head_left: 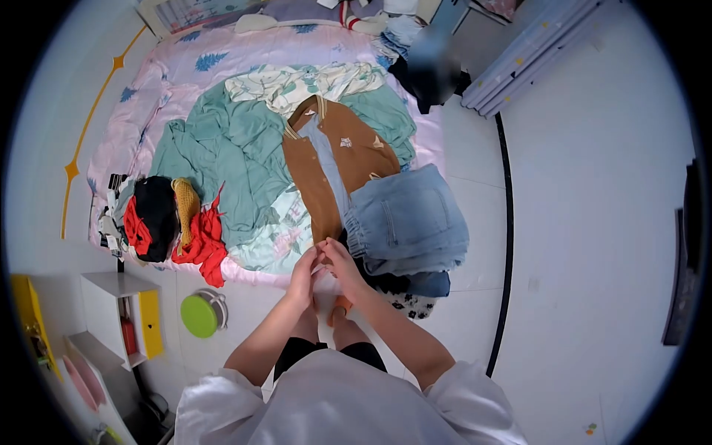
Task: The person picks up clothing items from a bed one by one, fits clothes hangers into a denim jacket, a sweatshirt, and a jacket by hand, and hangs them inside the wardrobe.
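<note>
A brown jacket [356, 144] with striped collar trim and a light blue lining lies spread on a rumpled green blanket [248, 141]. At the jacket's lower end, by the bed's front edge, my left hand [305, 273] and my right hand [341, 263] come close together. The fingers of both are closed at the brown hem and seem to pinch it, the right ones partly over the fabric. Folded blue jeans [408, 219] are stacked just right of my right hand and cover part of the jacket's side.
Red [200, 248] and black clothes [156, 219] are heaped at the bed's left front. A green stool [199, 316] and a white cabinet with a yellow door [150, 323] stand on the floor at left. A blue-grey curtain [526, 55] hangs at upper right.
</note>
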`<control>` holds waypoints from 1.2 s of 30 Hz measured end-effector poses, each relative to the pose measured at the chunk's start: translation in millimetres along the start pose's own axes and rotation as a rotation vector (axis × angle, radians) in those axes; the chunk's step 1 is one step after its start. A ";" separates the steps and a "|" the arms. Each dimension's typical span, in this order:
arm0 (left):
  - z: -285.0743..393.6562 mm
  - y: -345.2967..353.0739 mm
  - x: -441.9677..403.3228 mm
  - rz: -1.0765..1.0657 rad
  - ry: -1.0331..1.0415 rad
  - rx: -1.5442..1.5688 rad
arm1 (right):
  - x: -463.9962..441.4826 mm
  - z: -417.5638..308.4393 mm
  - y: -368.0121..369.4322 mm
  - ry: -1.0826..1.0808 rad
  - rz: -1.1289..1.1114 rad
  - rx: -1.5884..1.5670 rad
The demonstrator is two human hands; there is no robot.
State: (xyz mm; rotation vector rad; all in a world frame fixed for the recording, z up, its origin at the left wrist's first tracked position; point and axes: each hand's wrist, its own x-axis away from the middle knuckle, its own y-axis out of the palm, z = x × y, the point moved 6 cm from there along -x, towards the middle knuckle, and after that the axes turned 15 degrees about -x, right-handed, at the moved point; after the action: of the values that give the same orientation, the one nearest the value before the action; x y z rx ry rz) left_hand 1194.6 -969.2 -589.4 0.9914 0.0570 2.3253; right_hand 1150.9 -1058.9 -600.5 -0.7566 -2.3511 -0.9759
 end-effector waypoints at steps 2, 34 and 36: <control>-15.3 -14.7 -35.2 0.000 -0.079 0.012 | -28.4 7.8 -3.1 0.029 0.065 0.057; -36.3 -92.5 -222.0 -0.056 -0.331 -0.293 | -259.7 -35.4 -84.2 -0.469 0.491 0.766; -29.2 -83.3 -219.8 -0.078 -0.287 -0.260 | -250.0 -40.7 -81.1 -0.422 0.432 0.446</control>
State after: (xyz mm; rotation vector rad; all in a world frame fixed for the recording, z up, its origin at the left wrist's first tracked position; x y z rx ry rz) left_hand 1336.1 -1015.5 -773.7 1.1532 -0.3084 2.0348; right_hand 1290.1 -1213.3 -766.5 -1.2978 -2.4506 -0.1042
